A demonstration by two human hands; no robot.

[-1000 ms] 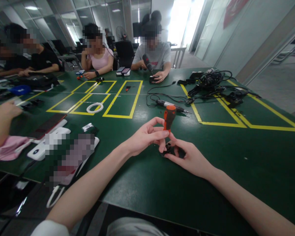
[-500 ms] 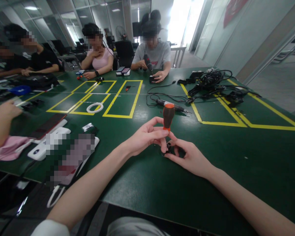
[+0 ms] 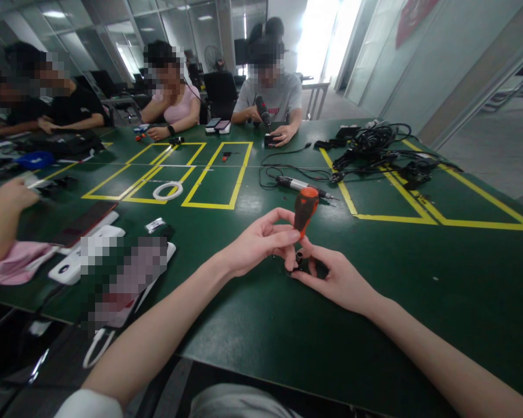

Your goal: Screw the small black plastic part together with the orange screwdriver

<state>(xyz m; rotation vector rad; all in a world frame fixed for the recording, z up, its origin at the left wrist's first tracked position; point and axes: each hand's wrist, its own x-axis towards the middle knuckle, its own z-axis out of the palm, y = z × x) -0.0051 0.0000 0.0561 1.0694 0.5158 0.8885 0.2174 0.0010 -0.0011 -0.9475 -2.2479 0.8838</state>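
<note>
Between the fingers of my left hand (image 3: 265,241) is a screwdriver (image 3: 305,210) with a dark and orange handle. The handle points up and leans slightly right; its tip is hidden behind my fingers. Below it, my right hand (image 3: 331,276) is closed around a small black part (image 3: 300,264) at the table surface. Fingers cover much of that part, so its kind is unclear. Left fingertips also come down close to the black part; whether they touch it I cannot tell.
On the green table (image 3: 261,325), an electric screwdriver (image 3: 300,186) lies beyond my hands, with tangled black cables (image 3: 379,142) at back right. A white ring (image 3: 168,190), phones and a white power bank (image 3: 85,255) are on the left. A co-worker (image 3: 268,96) opposite holds a power tool.
The screwdriver's handle has tipped to the right and slightly down in my left fingers. Both hands stay in nearly the same place.
</note>
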